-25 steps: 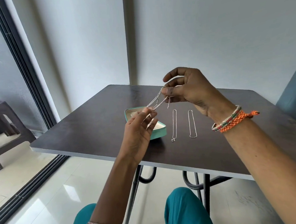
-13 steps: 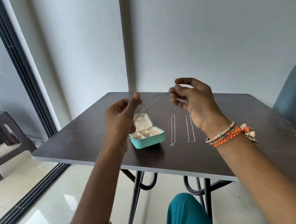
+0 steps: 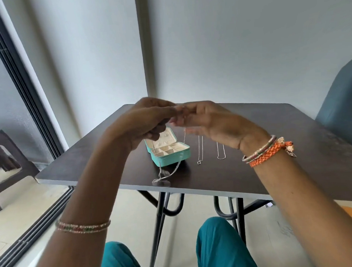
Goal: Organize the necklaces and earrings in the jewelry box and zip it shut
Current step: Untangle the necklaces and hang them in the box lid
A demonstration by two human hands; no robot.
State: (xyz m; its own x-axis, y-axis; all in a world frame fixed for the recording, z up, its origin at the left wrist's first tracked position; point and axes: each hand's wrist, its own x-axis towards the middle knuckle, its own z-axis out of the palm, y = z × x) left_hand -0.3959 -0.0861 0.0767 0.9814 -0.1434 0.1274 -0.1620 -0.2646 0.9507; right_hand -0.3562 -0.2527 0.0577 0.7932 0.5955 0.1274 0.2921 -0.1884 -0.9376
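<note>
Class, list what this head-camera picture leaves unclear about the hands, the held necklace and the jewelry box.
- Head view: motion blur smears the right hand, so its grip is unclear.
- The left hand covers the held necklace where it is held.
- The jewelry box: compartment contents too small; the left hand hides part of the lid.
- Earrings: none can be made out.

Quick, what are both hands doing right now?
Left hand: fingers curled, pinching the hanging necklace.
Right hand: blurred; touches the chain near its fingertips, grip cannot be told.
</note>
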